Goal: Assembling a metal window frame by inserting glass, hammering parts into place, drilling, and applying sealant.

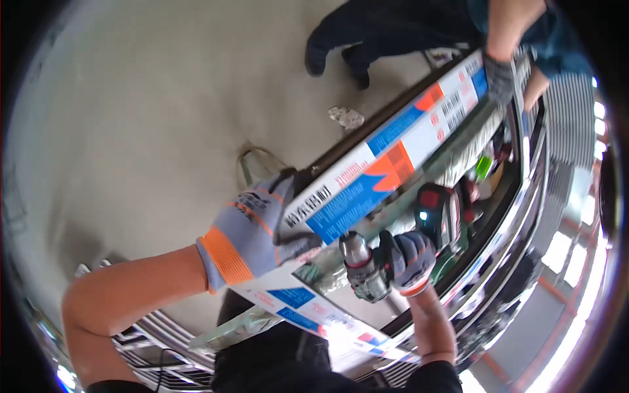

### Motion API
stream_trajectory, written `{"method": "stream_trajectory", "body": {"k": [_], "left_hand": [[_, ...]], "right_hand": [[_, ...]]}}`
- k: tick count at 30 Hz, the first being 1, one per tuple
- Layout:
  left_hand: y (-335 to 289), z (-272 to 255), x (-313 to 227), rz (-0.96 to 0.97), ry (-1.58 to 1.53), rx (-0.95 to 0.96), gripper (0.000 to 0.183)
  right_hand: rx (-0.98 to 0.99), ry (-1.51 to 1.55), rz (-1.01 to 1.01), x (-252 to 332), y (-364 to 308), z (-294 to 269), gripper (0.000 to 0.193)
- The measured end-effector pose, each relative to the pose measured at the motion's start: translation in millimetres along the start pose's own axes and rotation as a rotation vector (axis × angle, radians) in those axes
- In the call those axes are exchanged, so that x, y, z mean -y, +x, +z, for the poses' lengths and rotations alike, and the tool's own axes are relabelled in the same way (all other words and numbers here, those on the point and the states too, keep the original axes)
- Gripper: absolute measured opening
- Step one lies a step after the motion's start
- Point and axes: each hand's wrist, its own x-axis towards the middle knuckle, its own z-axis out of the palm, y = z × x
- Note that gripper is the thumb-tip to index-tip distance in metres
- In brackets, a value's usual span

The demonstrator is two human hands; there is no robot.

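A long rectangular metal frame, covered in white, blue and orange protective film, runs diagonally from the lower middle to the upper right. Wearing a grey glove with an orange cuff, my left hand is closed around the frame's near left corner. My right hand, gloved alike, grips a cordless drill inside the frame's outline. Its chuck points up and left toward the frame's long bar. A red and black battery-like block sits just beyond my right hand; whether it joins the drill's handle I cannot tell.
At the upper right, another person's gloved hand holds the frame's far end. That person's dark-trousered legs stand beyond it. Crumpled plastic lies on the grey floor. A bright green object shows through the frame, and metal profiles are stacked at lower left.
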Motion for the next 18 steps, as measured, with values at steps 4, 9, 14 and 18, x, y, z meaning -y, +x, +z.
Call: {"method": "stream_trajectory", "body": {"k": [4,9,14,18], "left_hand": [[10.0,5.1,-0.6,0.192,0.227,-0.124,0.078],[5.0,4.1,-14.9,0.188,0.253,-0.1,0.069],[12.2,6.6,-17.8,0.104,0.286,-0.074,0.07],[81.4,10.8,-35.9,0.124,0.361,-0.04,0.087]], "right_hand": [[0.006,0.144,0.18,4.8,-38.6,-34.4,0.039],[0.058,0.248,0.661,40.7,-83.2,-86.4,0.047],[-0.305,1.539,1.361,90.6,-126.7,-119.3,0.057],[-0.414,2.032,1.579,110.5,-78.8,-77.5,0.023]]}}
